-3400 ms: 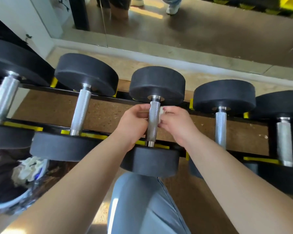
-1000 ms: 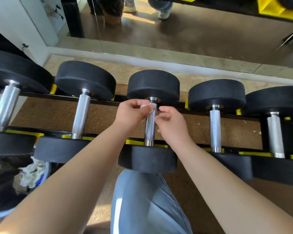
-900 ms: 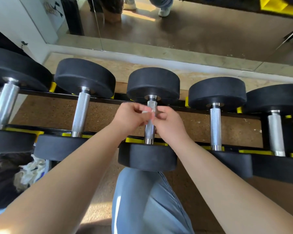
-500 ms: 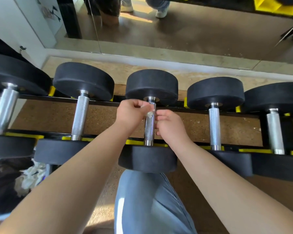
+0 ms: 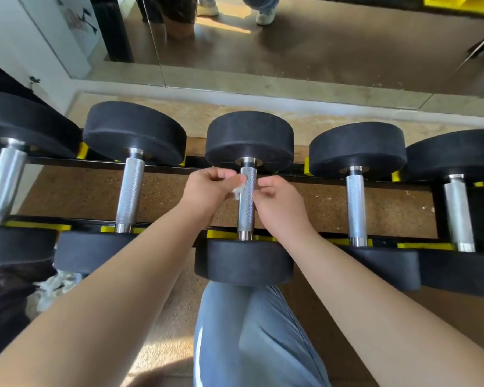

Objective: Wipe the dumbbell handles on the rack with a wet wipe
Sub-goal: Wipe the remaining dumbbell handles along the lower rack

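A: Where is the wet wipe (image 5: 237, 189)?
B: Bunched in the left hand (image 5: 207, 191), its grip pinching the wipe against the left side of the middle dumbbell handle (image 5: 246, 208), near the top end.
A: And the right hand (image 5: 280, 205)?
B: Just right of the same handle, fingers curled; whether its grip pinches the wipe, I cannot tell. The dumbbell lies across the rack (image 5: 162, 170), among four others

Gym weight area. 5 black rubber-headed dumbbells (image 5: 249, 196) with knurled steel handles lie side by side on a black rack (image 5: 162, 169) with yellow cradles (image 5: 306, 166). Behind it, a floor-level wall mirror (image 5: 305, 43) (reflecting dark flooring) and speckled cork-coloured matting (image 5: 76, 194).
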